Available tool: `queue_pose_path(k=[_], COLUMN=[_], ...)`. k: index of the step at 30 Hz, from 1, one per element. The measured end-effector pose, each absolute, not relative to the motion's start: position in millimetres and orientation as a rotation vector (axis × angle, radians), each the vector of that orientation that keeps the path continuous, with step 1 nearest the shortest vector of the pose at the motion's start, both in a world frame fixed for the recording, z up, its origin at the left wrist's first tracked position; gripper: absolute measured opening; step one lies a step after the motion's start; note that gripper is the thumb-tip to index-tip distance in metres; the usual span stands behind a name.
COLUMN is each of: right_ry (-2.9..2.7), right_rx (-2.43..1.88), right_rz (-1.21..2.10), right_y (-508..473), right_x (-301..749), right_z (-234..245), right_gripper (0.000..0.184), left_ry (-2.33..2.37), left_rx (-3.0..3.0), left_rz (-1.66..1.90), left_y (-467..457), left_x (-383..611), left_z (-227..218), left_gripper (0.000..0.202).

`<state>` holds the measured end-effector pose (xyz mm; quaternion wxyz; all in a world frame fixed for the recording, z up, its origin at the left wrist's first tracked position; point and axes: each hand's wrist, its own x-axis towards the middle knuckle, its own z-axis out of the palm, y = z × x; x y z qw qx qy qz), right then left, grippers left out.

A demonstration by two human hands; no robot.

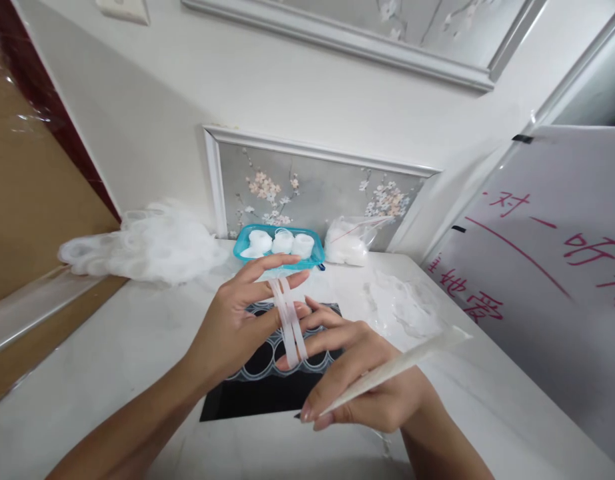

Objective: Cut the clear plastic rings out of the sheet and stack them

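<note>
My left hand (247, 313) is raised above the table with a white band (290, 323) looped around its fingers, in two nearly parallel strands. The thumb is bent in against the band and the other fingers stretch to the right. My right hand (357, 367) reaches in from the right, its index fingertip at the band's lower end. Its thumb and other fingers pinch a slender pale tool (392, 370) with a dark tip, possibly tweezers; its wide end points up and right. Beneath both hands lies a black sheet (257, 398) with clear ring shapes on it, partly hidden.
A blue tray (241, 248) with white rolls stands at the back, beside a clear bag (347, 243) of white material. White loops (152, 247) are heaped at left. Clear plastic (402, 303) lies at right, near a whiteboard (547, 280) with red writing. A cardboard box (42, 173) borders the left.
</note>
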<state>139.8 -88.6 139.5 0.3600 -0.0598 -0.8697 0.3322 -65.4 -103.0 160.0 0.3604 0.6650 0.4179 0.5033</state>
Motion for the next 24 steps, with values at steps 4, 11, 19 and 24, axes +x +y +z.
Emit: queue_pose_path(k=[4,11,19,24], right_ry=[-2.215,-2.058,-1.823,-2.269], right_rx=[-0.220,-0.125,-0.384,-1.035], right_rz=[0.877,1.092,1.535,1.254], right_y=[-89,-84,-40,-31], right_x=[141,146,156,147], right_z=[141,136,116,98], right_gripper=[0.005,0.007,0.011,0.014], left_ry=[1.182,1.108,1.077,0.951], left_rx=[1.781,1.892,2.138,2.306], left_rz=[1.256,1.292,1.246,1.188], left_y=[-104,-105,-89,-85], left_x=[-64,-61,-71,-76], left_z=[162,154,148,144], left_gripper=[0.040,0.057,0.081,0.088])
